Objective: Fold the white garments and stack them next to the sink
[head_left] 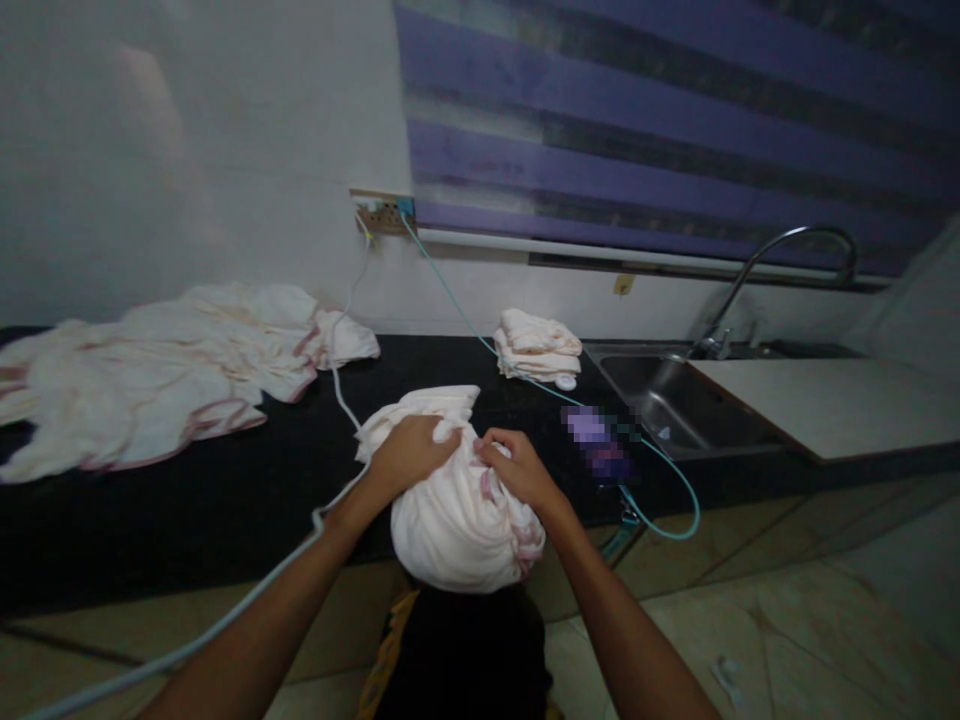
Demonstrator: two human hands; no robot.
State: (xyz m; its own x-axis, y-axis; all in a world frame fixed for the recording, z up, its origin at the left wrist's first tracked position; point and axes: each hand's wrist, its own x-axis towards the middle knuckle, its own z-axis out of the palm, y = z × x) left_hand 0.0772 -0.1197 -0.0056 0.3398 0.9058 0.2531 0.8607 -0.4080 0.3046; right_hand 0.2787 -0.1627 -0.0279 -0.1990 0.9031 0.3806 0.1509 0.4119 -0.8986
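A person stands at a long black counter (225, 500) set against a white wall. At the counter's far left end, a loose heap of cream cloths with pink edging (165, 370) sprawls from the back edge almost to the front. A white cable (339, 380) hangs from a wall socket (384, 214) above the counter's back edge, crosses the dark top just right of the heap and trails off the front edge beside the person's left forearm. At the middle of the front edge, partly hanging over it, sits a bunched cream cloth (457, 520). The left hand (409, 452) has its fingers closed into the top of this cloth, and the right hand (517, 468) pinches the fabric just beside it, the two hands nearly touching. Behind them, near the back edge, rests a small folded stack of cloths (537, 346). A teal cable (480, 340) runs from the socket past this stack to a blurred purple object (598, 440) near the front edge, then loops off the edge. Farther right, a steel sink (675, 400) with a curved tap (780, 270) is let into the counter, and a pale board (817, 405) covers its right part. Bare counter top lies between the heap and the hands.
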